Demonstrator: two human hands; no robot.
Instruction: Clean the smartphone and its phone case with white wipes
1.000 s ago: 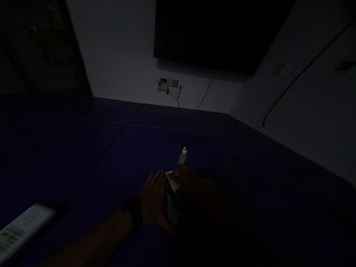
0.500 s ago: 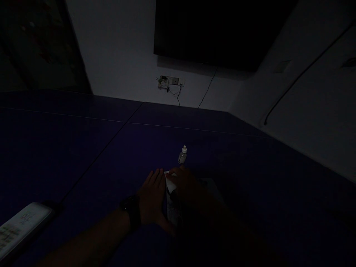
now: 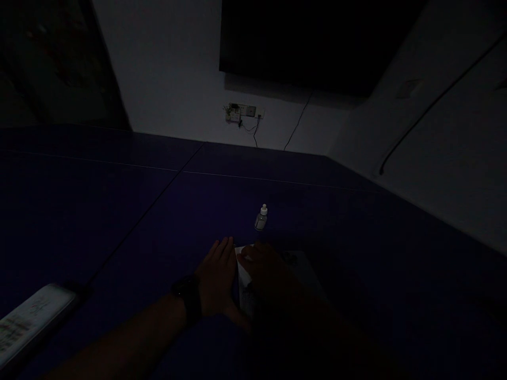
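My left hand [image 3: 216, 277], with a dark watch [image 3: 187, 295] on the wrist, lies flat with fingers stretched along the left edge of a flat greyish rectangular object [image 3: 307, 269]. Its thumb reaches over the near left part of that object. Fingers curled, my right hand [image 3: 263, 264] presses a white cloth or tissue [image 3: 243, 260] onto the object's far left corner. My right forearm and deep shadow hide much of the flat thing, and its kind is unclear. Just beyond stands a small clear bottle [image 3: 261, 220] with a white nozzle cap.
The dark blue surface [image 3: 222, 200] is crossed by a seam. At the lower left lies a white box-like thing [image 3: 34, 316] with print. A large black screen [image 3: 317, 42] hangs on the wall above sockets [image 3: 245, 111] and cables. The light is very dim.
My right hand has shifted slightly down and right with the white cloth, showing more of the flat object's far edge. My left hand stays in place. The view has tilted a little.
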